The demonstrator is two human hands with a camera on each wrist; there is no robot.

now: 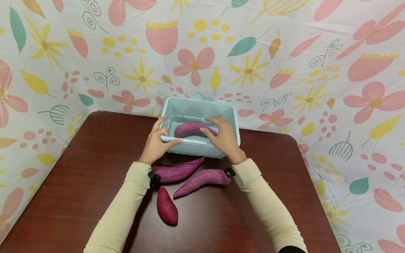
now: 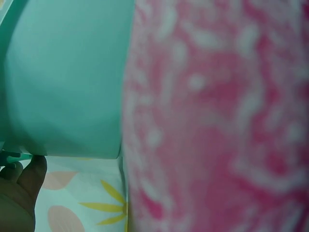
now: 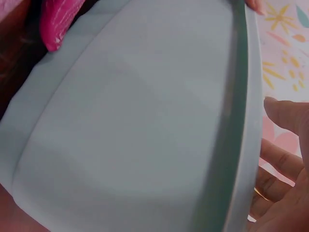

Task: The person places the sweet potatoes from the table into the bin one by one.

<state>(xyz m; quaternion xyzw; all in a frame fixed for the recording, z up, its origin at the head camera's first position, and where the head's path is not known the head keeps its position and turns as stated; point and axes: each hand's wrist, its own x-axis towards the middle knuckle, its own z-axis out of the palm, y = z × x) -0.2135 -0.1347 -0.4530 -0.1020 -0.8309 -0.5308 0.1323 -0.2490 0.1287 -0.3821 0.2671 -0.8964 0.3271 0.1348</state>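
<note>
Visibly, the far side is closed off by a flower-printed cloth backdrop [image 1: 196,38], before which the dark reddish-brown counter [image 1: 253,211] is set. A pale blue plastic bin [image 1: 196,149] is placed at its far edge, near the cloth, by which any backward shift would probably be limited. The bin's near left corner is clamped by the left hand [image 1: 155,142]; were that rim pressed too hard, the bin could be tipped or slid. Inside, the right hand [image 1: 223,136] is held with thumb and fingers apart; whether contact is made cannot be told. Beneath it a striped purple eggplant [image 1: 190,129] is laid on the bin's floor, its right end partly covered; its grip might be lost if only that tapering end were pinched. Nearer, a left-lying eggplant [image 1: 178,171] and a right-lying eggplant [image 1: 202,180] are crowded before the bin, and could be knocked by the left wrist camera [image 1: 154,179] or right wrist camera [image 1: 230,172] if the hands were withdrawn low. Below these, a maroon sweet potato [image 1: 167,207] is similarly exposed.
</note>
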